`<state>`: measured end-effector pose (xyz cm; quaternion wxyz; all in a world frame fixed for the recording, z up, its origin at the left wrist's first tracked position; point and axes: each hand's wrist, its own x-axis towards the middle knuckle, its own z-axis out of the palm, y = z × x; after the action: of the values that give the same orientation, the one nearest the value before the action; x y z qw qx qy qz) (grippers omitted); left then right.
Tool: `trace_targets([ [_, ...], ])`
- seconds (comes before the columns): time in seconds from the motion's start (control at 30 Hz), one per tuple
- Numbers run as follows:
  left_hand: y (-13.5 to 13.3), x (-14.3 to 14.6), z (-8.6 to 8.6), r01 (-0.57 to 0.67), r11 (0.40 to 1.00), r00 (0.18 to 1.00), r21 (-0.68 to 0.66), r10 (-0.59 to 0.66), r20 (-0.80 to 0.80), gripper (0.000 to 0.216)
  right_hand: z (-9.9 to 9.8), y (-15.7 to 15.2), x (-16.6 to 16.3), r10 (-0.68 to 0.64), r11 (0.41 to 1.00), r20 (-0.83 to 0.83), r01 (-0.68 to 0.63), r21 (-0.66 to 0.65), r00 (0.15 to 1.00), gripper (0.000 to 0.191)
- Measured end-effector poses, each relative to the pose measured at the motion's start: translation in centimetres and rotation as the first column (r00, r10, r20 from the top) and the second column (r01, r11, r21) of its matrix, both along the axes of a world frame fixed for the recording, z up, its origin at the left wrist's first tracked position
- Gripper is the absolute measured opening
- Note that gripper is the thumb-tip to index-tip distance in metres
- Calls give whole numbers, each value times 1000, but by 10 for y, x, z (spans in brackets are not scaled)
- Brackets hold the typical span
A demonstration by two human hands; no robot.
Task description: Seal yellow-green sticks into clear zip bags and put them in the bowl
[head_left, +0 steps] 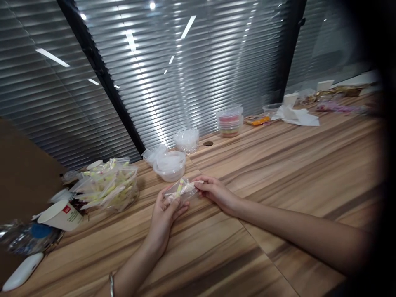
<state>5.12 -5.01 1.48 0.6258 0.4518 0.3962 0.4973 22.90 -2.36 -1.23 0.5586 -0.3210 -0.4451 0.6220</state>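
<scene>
Both hands hold one small clear plastic bag (181, 189) with yellow and pink pieces inside, just above the wooden table (278, 165). My left hand (165, 214) grips the bag's left end from below, fingers curled round it. My right hand (213, 192) pinches the bag's right end between thumb and fingers. A bracelet shows on my left wrist.
A big clear bag of yellow-green packets (108, 187) lies at the left, beside a tipped paper cup (62, 214) and a white device (21, 272). Stacked clear containers (170, 165) and crumpled plastic (187, 140) sit behind the hands. Farther right stand coloured tubs (229, 120), tissues (297, 115) and cups.
</scene>
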Motion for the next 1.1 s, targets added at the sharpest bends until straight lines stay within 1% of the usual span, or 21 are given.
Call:
trace_targets([
  [0.13,5,-2,-6,-24,999,1000,22,24,3,53,-4,2,0,2,1000,45,-2,13,999,23],
  [0.27,5,-3,-9,-6,999,1000,49,6,-10,53,-7,3,0,-24,999,82,21,29,996,25],
  [0.4,3,-2,-7,-20,999,1000,50,21,-21,52,-8,1,0,-32,998,112,27,53,993,25],
  [0.63,2,0,-4,-61,997,997,41,63,-33,52,-4,-3,-1,-42,999,200,39,19,979,31],
  [0.7,1,0,-5,-65,997,997,47,66,-35,51,-5,-2,-2,-35,999,193,32,16,981,33],
  [0.83,2,-2,-7,-55,997,998,53,56,-27,48,-9,1,-4,5,1000,107,-8,29,994,33],
  [0.9,3,-4,-8,-47,998,999,48,48,-5,46,-10,1,-4,-1,999,87,-3,44,996,32],
  [1.0,4,-6,-8,-46,999,998,22,45,45,42,-7,0,-3,-32,998,66,28,55,997,25],
  [1.1,4,-7,-8,-58,998,997,9,57,56,40,-4,-2,-1,-40,998,72,37,44,997,20],
])
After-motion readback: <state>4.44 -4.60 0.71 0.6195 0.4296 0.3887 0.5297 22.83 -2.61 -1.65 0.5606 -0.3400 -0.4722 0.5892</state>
